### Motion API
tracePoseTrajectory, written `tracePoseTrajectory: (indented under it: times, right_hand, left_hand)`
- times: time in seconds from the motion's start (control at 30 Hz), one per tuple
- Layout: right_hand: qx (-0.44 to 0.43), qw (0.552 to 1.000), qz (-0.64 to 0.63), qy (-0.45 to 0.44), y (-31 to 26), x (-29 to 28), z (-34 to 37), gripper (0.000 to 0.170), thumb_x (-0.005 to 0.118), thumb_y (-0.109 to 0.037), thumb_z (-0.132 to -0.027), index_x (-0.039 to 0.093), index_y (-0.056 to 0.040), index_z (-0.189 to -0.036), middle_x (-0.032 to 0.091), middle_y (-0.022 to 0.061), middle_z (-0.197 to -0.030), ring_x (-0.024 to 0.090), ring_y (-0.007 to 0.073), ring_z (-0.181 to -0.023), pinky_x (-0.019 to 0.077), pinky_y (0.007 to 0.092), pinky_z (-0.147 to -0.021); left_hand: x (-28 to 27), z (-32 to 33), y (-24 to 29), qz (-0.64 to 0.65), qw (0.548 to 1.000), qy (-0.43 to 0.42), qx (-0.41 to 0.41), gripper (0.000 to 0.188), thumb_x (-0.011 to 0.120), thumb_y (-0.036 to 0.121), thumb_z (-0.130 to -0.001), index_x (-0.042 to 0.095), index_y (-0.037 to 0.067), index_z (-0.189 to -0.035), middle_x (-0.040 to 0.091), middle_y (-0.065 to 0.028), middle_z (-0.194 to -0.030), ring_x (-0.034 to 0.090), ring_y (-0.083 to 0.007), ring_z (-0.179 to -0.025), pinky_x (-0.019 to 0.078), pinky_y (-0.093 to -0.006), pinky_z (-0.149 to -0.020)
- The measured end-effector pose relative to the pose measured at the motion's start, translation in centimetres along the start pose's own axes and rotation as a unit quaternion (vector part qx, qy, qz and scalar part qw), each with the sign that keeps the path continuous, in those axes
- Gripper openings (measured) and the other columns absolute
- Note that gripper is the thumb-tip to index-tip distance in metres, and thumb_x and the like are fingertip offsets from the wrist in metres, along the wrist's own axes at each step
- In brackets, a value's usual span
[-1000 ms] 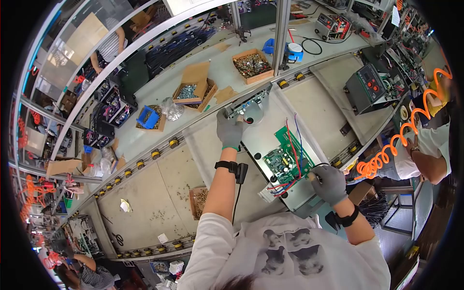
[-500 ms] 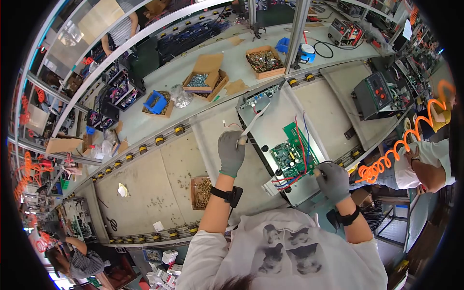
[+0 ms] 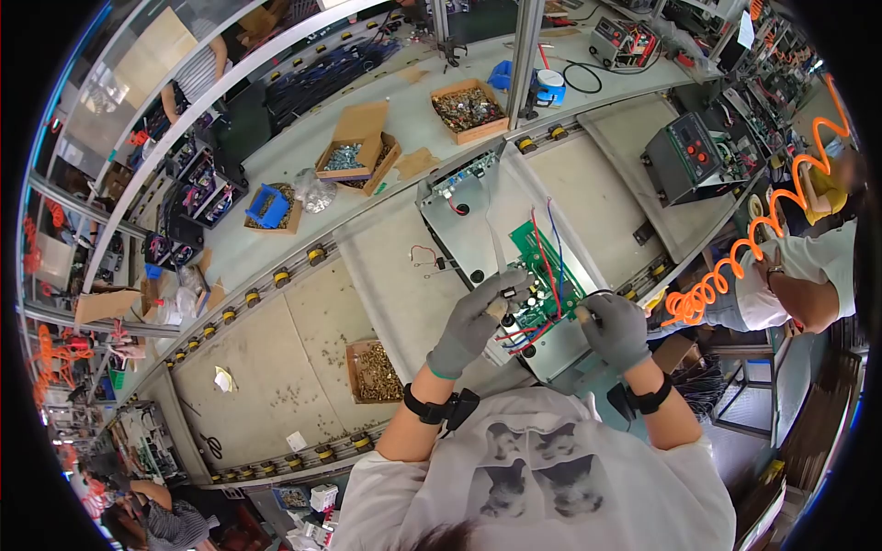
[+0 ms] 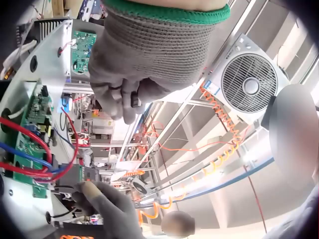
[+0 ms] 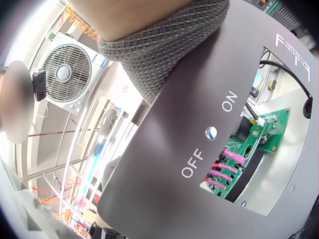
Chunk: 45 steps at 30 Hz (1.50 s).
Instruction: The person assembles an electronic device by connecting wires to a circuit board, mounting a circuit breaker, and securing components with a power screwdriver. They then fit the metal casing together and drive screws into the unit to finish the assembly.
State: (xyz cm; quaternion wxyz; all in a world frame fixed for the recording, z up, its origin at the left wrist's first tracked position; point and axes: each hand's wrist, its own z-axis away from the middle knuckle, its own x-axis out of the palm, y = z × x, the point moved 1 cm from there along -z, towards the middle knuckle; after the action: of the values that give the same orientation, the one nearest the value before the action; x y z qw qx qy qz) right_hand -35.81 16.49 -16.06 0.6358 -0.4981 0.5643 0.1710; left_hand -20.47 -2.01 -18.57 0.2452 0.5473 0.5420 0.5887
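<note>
A metal chassis (image 3: 450, 230) lies on the belt, carrying a green circuit board (image 3: 525, 241) with red and blue wires (image 3: 557, 257). My gloved left hand (image 3: 469, 326) is over the board's near left side, its fingers curled and pinching the lower end of a pale flat cable (image 3: 497, 234). In the left wrist view the left hand's fingers (image 4: 128, 102) are bent inward. At the chassis's right end, my gloved right hand (image 3: 614, 329) curls round a thin black cable (image 3: 599, 293). A grey panel (image 5: 164, 134) marked ON and OFF hides its fingers in the right wrist view.
A box of small brass parts (image 3: 375, 372) stands left of the chassis. Cartons of hardware (image 3: 469, 110) line the back bench. A black machine (image 3: 682, 156) sits further right on the line, and a coiled orange hose (image 3: 712, 308) hangs near my right arm.
My left hand has come from the chassis's far left corner down toward me and over the board, drawing the pale flat cable along. My right hand stays at the right end.
</note>
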Motion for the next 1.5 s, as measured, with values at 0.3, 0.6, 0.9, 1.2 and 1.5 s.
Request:
tracePoseTrajectory:
  times: [0.3,0.6,0.9,1.2,1.5]
  right_hand:
    - [0.000,1.000,0.007,0.009,-0.2,-0.2,0.1,0.016,0.063,-0.023,-0.078,0.067,-0.0074,-0.078,0.061,0.0109,-0.070,0.060,0.0300,-0.065,0.0464,0.0407,-0.059]
    - [-0.007,1.000,-0.001,0.025,0.1,-0.1,0.2,0.015,0.064,-0.023,-0.078,0.067,-0.0082,-0.078,0.062,0.0094,-0.069,0.060,0.0285,-0.065,0.0461,0.0399,-0.059]
    - [-0.018,0.999,-0.006,0.038,0.5,0.3,0.3,0.013,0.063,-0.021,-0.077,0.066,-0.0084,-0.079,0.062,0.0087,-0.070,0.060,0.0280,-0.066,0.0463,0.0396,-0.060]
    - [-0.025,0.999,-0.006,0.045,0.3,0.1,0.2,0.013,0.063,-0.022,-0.078,0.066,-0.0086,-0.078,0.062,0.0088,-0.070,0.060,0.0280,-0.066,0.0462,0.0391,-0.059]
    - [-0.020,1.000,-0.007,0.022,0.4,-0.2,0.2,0.015,0.066,-0.022,-0.075,0.064,-0.0081,-0.081,0.063,0.0094,-0.075,0.060,0.0298,-0.068,0.0474,0.0388,-0.060]
  left_hand:
    - [-0.9,-0.2,-2.8,-0.190,0.979,0.069,0.013,0.036,0.049,-0.001,-0.090,0.051,-0.001,-0.125,0.063,-0.0111,-0.113,0.061,-0.0161,-0.099,0.0483,-0.0276,-0.087]
    - [-5.0,-2.0,-7.8,-0.429,0.892,0.138,-0.043,0.037,0.055,-0.001,-0.085,0.059,0.003,-0.121,0.065,-0.0104,-0.105,0.061,-0.0145,-0.092,0.0479,-0.0267,-0.082]
    - [-5.1,-2.4,-9.7,-0.175,0.949,0.242,-0.101,0.027,0.063,-0.003,-0.080,0.065,-0.002,-0.108,0.068,-0.0101,-0.098,0.065,-0.0141,-0.089,0.0514,-0.0245,-0.079]
    - [-4.6,-3.1,-8.6,-0.231,0.931,0.253,-0.130,0.025,0.067,0.001,-0.079,0.066,-0.001,-0.104,0.069,-0.0104,-0.093,0.065,-0.0119,-0.082,0.0518,-0.0237,-0.074]
    - [-3.7,-3.3,-6.9,-0.422,0.870,0.224,-0.119,0.017,0.068,0.015,-0.075,0.073,0.008,-0.090,0.070,-0.0120,-0.079,0.067,-0.0183,-0.069,0.0518,-0.0281,-0.066]
